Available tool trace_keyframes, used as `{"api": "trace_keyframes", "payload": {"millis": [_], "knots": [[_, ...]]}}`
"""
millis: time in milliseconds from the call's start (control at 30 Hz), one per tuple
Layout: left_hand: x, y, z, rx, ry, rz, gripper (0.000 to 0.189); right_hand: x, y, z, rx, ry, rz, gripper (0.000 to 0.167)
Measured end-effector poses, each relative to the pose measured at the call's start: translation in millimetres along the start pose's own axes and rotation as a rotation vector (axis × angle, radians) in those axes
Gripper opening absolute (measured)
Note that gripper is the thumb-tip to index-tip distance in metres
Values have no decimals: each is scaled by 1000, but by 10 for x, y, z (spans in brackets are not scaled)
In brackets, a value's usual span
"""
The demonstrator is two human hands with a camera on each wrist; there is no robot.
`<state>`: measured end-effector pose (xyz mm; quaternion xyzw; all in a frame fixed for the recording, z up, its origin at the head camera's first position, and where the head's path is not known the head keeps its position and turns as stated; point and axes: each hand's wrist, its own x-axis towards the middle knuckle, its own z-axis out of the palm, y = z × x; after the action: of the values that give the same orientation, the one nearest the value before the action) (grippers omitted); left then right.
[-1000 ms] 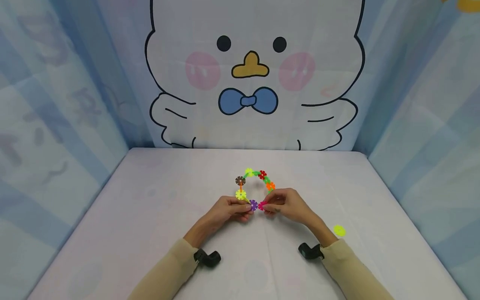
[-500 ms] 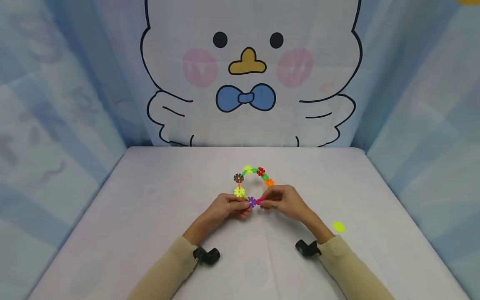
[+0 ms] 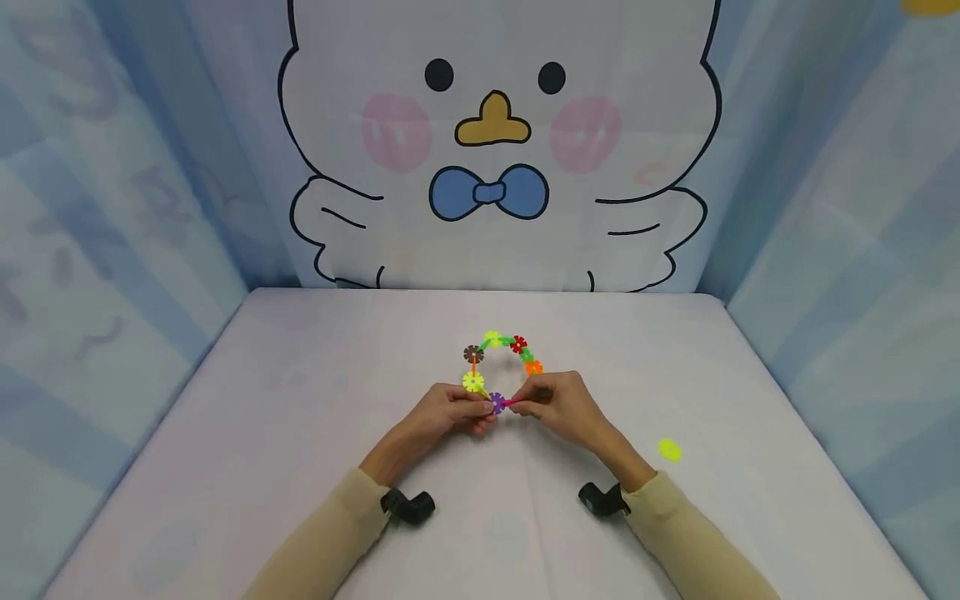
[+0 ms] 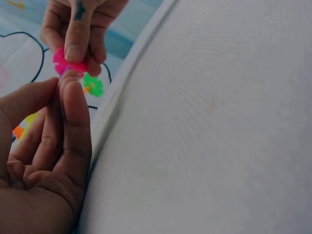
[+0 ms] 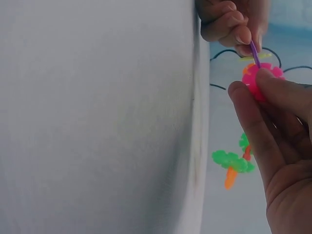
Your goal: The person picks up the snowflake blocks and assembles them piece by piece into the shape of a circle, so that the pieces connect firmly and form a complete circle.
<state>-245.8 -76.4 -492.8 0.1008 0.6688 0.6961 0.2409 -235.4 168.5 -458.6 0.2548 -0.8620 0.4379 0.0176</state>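
My left hand (image 3: 450, 410) pinches a purple notched disc (image 3: 498, 403) between thumb and fingers. The right hand (image 3: 561, 406) pinches a pink notched disc (image 5: 251, 80), which stands edge-on to the purple one in the head view. In the right wrist view the purple disc's edge meets the pink disc's rim; how deep they engage is hidden by fingertips. Both discs belong to a curved chain of interlocked plastic discs, among them a yellow (image 3: 472, 381), a brown (image 3: 473, 354), a red (image 3: 519, 343) and an orange disc (image 3: 533, 367). Part of the chain hides behind the right hand.
A loose yellow disc (image 3: 670, 450) lies on the white tabletop (image 3: 375, 333), right of the right forearm. Both wrists carry a black camera mount (image 3: 407, 506). Printed cloth (image 3: 495, 250) encloses the back and sides.
The pink disc has turned from face-on to edge-on and moved left, from apart to touching the purple disc. The left hand keeps its grip. The head view has shifted slightly.
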Motion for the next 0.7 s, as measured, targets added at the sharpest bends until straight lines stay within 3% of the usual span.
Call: {"api": "trace_keyframes", "payload": {"millis": [367,700], "knots": [[-31,-30,9,-17,10,-21,24,-22,-11,92,-4,27,-12,9],[57,13,15,10,20,-14,24,20,18,-10,-40,17,-15,8]]}}
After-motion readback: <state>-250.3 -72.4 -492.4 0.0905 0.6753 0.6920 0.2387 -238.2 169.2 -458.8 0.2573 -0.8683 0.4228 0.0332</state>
